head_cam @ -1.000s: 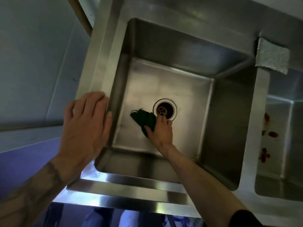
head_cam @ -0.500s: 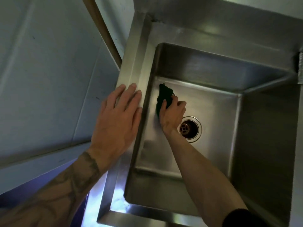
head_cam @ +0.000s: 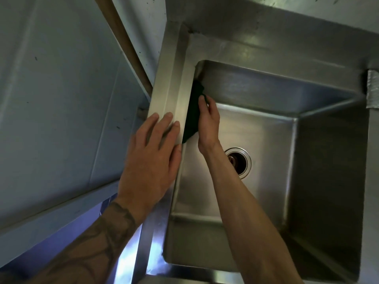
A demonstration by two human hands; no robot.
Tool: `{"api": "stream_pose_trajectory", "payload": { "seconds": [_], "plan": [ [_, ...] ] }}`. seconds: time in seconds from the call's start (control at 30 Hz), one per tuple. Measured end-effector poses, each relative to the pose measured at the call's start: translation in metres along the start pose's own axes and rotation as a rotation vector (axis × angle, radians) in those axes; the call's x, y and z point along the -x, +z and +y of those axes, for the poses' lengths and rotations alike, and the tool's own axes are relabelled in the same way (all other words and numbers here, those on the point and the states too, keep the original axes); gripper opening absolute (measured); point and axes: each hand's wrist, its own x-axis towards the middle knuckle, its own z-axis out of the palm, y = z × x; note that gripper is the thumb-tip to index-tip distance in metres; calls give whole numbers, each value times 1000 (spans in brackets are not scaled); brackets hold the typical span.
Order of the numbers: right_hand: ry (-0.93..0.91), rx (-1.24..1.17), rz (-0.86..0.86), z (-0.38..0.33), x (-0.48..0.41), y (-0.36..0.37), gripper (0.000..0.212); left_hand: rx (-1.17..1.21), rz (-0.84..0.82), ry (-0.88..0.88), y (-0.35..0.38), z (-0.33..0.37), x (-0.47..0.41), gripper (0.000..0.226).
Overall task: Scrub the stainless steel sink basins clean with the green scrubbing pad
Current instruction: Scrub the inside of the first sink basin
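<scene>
Green scrubbing pad (head_cam: 192,117) looks thin, light and floppy, so the right hand (head_cam: 207,121) curling fingers over its top edge and squashing it against the sink basin (head_cam: 266,89) wall seems right; left hand (head_cam: 151,158) lies spread just beside, on the rim (head_cam: 174,89).

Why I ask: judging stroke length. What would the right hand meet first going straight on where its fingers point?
Probably the basin's far wall, near its left corner: the right hand presses the green pad on the left wall, fingers pointing there.
</scene>
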Motion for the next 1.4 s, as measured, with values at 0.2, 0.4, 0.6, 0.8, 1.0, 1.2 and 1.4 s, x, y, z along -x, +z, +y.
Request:
{"api": "stream_pose_trajectory", "payload": {
  "seconds": [0.2, 0.4, 0.6, 0.8, 1.0, 1.2, 1.4],
  "plan": [
    [86, 81, -17, -4, -3, 21, 48, -11, 7, -7, 1, 0, -1, 49],
    [-121, 54, 70, -14, 19, 20, 45, -19, -6, -1, -2, 1, -1, 49],
    [28, 126, 101, -18, 12, 31, 41, -26, -14, -10, -3, 2, -2, 52],
    [-172, 93, 105, -25, 30, 23, 28, -24, -8, -5, -2, 2, -2, 51],
    [-24, 125, 49, -40, 19, 26, 39, -32, -10, -6, -3, 2, -1, 51],
    [-206, 129, 112, -27, 32, 22, 28, -40, -7, -1, -2, 1, -1, 52],
    [83, 251, 10, -9, 8, 24, 44, -29, -12, -17, -1, 1, -2, 53]
  ]
}}
